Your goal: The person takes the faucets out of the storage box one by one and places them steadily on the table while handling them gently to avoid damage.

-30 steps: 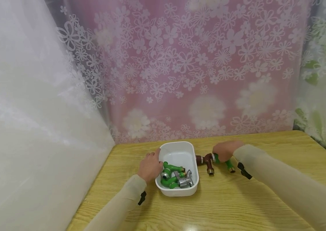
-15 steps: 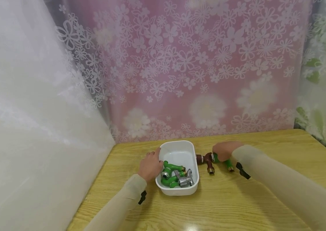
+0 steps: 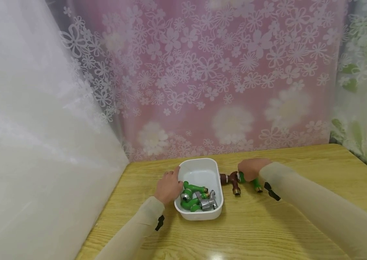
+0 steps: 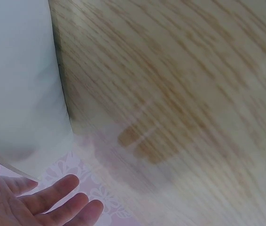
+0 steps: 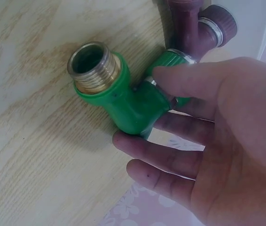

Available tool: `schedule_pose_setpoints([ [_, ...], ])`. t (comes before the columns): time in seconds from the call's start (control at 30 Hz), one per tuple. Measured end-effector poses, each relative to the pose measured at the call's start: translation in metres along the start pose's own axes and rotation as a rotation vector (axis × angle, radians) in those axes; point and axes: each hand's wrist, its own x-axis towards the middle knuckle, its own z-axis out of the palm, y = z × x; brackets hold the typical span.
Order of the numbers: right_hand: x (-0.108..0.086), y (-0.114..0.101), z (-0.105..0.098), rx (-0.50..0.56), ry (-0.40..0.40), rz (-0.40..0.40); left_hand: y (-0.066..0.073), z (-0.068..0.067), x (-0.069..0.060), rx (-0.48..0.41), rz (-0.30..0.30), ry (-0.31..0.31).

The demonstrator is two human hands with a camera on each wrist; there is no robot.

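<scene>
A white tub stands on the table with green taps and a chrome tap inside. At its left rim rests my left hand; in the left wrist view that hand has its thumb side at the tub wall and its fingers apart. Right of the tub lies a dark red tap. My right hand grips a green tap beside it. The right wrist view shows thumb and fingers of the hand round the green tap, its brass threaded end uncovered.
The wooden table reaches back to a pink flowered curtain. White sheeting hangs along the left side, and a pale curtain with green leaves hangs at the right.
The head view has shifted very slightly. Both hands, the tub and the taps otherwise look the same as before.
</scene>
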Motion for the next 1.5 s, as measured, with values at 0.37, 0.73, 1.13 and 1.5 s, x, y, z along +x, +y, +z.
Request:
schedule_pose_setpoints([
  [0.37, -0.006, -0.005, -0.009, -0.04, 0.027, 0.022, 0.0, 0.001, 0.0, 0.005, 0.0, 0.004],
  [0.73, -0.006, -0.034, -0.028, -0.071, 0.133, -0.061, -0.002, 0.001, 0.001, -0.013, -0.018, -0.006],
  [1.13, 0.003, -0.081, -0.04, -0.087, 0.121, -0.143, 0.0, -0.002, 0.0, -0.014, -0.004, -0.009],
  [1.5, 0.026, -0.115, -0.042, -0.163, 0.078, -0.206, -0.001, -0.001, 0.001, 0.007, -0.002, -0.008],
])
